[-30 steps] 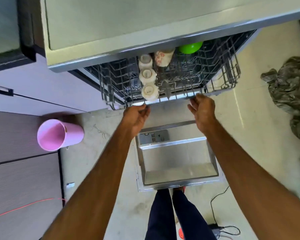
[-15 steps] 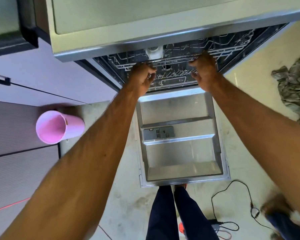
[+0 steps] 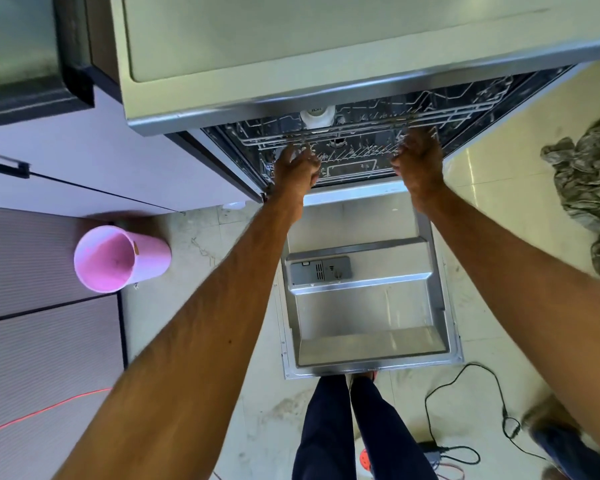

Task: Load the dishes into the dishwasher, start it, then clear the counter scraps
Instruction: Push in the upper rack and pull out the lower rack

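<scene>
The dishwasher stands open, its steel door folded down flat over the floor. The wire rack sits pushed back inside the tub under the counter edge. One white cup shows upside down in the rack; the other dishes are hidden by the counter. My left hand grips the rack's front rail on the left with curled fingers. My right hand grips the same rail on the right. Both arms are stretched forward over the door.
A pink bin stands on the floor left of the door, beside the cabinet fronts. A crumpled cloth heap lies at the right. A black cable with a charger trails near my legs. The door carries the detergent dispenser.
Both hands have pushed the rack from fully pulled out over the door back into the tub. The cups and the green bowl went out of sight under the counter.
</scene>
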